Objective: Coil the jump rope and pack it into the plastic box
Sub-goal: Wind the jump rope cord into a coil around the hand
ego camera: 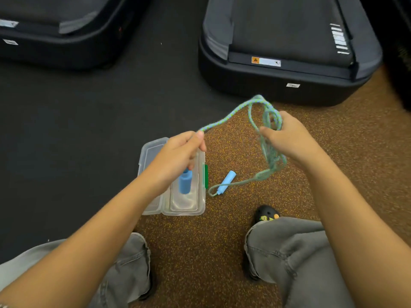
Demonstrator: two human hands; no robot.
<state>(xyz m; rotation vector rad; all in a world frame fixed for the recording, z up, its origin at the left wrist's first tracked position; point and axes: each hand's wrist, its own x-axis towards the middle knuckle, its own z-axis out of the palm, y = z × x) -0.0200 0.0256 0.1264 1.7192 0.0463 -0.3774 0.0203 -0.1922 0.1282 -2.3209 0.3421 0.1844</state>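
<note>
A blue-green braided jump rope (231, 114) stretches between my two hands. My right hand (287, 138) grips a bundle of several loops that hang down below it. My left hand (184, 152) pinches the rope near one end, and a blue foam handle (185, 182) dangles under it, above the plastic box. The clear plastic box (195, 205) lies open on the floor with its lid (151, 150) flipped to the left and a green latch on its right side. The other light-blue handle (226, 182) lies on the floor right of the box, tied to the hanging loops.
Two large black treadmill bases sit ahead, one at top left (55, 47) and one at top right (278, 81). The floor is black mat on the left and brown speckled rubber (200, 252) under me. My knees in grey trousers and a black shoe (266, 214) are below.
</note>
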